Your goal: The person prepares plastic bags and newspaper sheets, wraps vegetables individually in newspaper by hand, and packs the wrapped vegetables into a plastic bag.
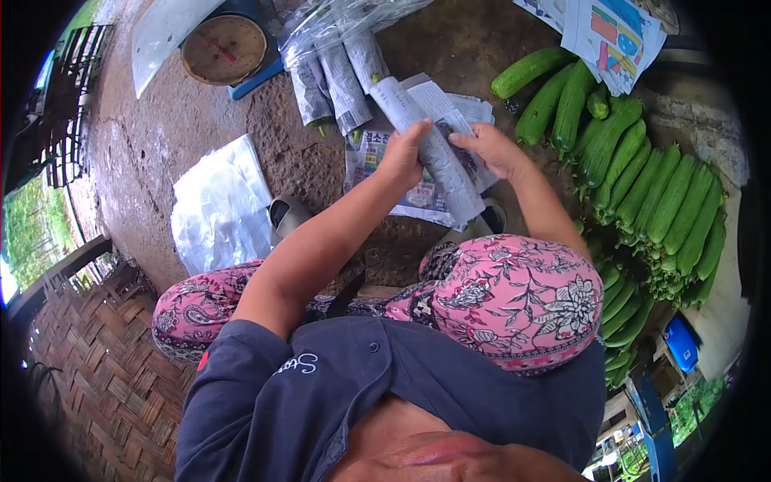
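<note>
A newspaper-wrapped gourd (438,153) lies aslant between my hands, with a bit of green showing at its upper end. My left hand (404,153) is closed around the roll's near side, thumb on top. On the other side, my right hand (490,150) pinches the paper beside the roll; its fingertips are partly hidden beneath. Below are loose newspaper sheets (369,157) spread on the ground. Just beyond, several gourds rolled in newspaper (341,88) lie side by side, green ends poking out, partly under clear plastic (321,28).
Many bare green gourds (618,157) are lined up on the right, with more newspaper (614,40) above them. White plastic bags (221,209) lie left, near a sandal (289,215). A round dial scale (225,50) with a blue body stands at the upper left.
</note>
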The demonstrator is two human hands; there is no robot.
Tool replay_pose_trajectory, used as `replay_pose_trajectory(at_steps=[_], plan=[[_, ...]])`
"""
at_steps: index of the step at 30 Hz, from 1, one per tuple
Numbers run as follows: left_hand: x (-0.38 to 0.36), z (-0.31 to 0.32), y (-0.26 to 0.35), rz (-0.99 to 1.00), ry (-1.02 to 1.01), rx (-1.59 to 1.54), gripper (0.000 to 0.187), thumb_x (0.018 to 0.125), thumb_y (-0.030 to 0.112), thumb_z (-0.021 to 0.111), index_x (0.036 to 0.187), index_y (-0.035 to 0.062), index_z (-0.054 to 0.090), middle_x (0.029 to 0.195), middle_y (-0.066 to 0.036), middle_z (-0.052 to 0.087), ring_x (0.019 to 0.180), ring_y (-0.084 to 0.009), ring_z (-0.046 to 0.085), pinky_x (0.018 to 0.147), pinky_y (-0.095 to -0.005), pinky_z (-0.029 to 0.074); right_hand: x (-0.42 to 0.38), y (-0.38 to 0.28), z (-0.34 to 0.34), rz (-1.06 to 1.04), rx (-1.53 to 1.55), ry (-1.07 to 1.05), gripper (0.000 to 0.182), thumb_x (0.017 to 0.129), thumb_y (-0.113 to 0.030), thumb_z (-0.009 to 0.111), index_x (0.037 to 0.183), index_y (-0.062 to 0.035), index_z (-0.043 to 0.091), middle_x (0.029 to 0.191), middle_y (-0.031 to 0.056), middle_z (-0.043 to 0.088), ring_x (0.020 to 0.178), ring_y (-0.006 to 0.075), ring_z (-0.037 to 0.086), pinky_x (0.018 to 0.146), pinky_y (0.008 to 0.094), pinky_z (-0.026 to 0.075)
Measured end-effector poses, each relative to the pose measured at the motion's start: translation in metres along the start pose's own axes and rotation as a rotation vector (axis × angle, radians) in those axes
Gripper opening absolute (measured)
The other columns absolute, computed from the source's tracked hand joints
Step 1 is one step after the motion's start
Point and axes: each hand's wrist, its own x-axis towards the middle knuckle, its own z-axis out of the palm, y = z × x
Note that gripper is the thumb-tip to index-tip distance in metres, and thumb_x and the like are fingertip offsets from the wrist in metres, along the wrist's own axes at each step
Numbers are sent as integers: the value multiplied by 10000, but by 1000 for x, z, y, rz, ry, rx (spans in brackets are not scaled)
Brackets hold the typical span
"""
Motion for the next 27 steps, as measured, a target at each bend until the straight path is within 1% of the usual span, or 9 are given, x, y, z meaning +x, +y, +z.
replay_pose_trajectory(at_steps=[5,6,9,10,14,19,20,24,27], plan=[[51,25,16,266,90,-8,262,925,178,580,1136,53,488,1029,-91,584,922,-227,607,759,-375,524,25,-53,14,-429,-622,202,376,924,-281,565,1177,-5,584,980,201,671,940,299,652,826,372,487],[59,33,24,257,119,-38,256,929,185,578,1130,53,491,1024,-93,587,915,-226,611,742,-370,528,25,-72,14,-358,-878,135,504,891,-318,602,1285,-23,496,1051,246,640,999,388,622,862,405,480],[59,58,60,168,118,-69,293,905,201,597,1132,36,513,1020,-110,609,930,-250,614,807,-408,513,44,-89,6,-465,-1088,158,656,866,-321,626,1390,-28,362,1154,261,595,1067,391,587,902,409,469],[68,58,69,155,50,-102,306,894,205,606,1130,30,519,1022,-113,614,932,-257,614,831,-417,504,48,-103,2,-211,-1001,78,699,847,-294,641,1409,-24,325,1214,222,568,1105,324,577,923,378,464],[79,51,119,75,-107,-210,364,831,217,670,1118,17,567,1031,-121,627,972,-264,603,887,-434,479,51,-128,-7,12,-190,-221,676,816,-280,649,1383,-36,374,1157,96,573,1014,179,589,879,330,491],[101,35,139,220,-218,-77,434,919,345,581,1200,16,557,1120,-137,617,1005,-243,591,887,-413,479,61,-113,-6,71,270,-320,625,828,-231,566,1387,-28,375,1132,93,575,986,158,582,864,318,502],[112,28,148,227,-154,30,483,953,405,514,1232,12,543,1134,-139,615,1015,-250,587,898,-399,469,64,-109,-6,34,283,-302,623,828,-232,563,1386,-26,378,1131,91,575,985,159,582,866,315,499],[154,-19,171,1003,305,858,447,905,319,585,1239,26,530,1033,-154,626,1007,-284,596,889,-360,454,76,-92,-22,-51,123,-205,593,841,-190,521,1390,-14,384,1157,95,582,1011,149,574,886,287,469],[123,-20,191,1280,307,1841,508,796,236,659,1259,91,510,1068,-145,615,1050,-296,577,916,-373,434,87,-73,-29,-4,76,-128,601,851,-147,508,1421,-27,359,1177,100,582,1010,143,569,886,285,461]])
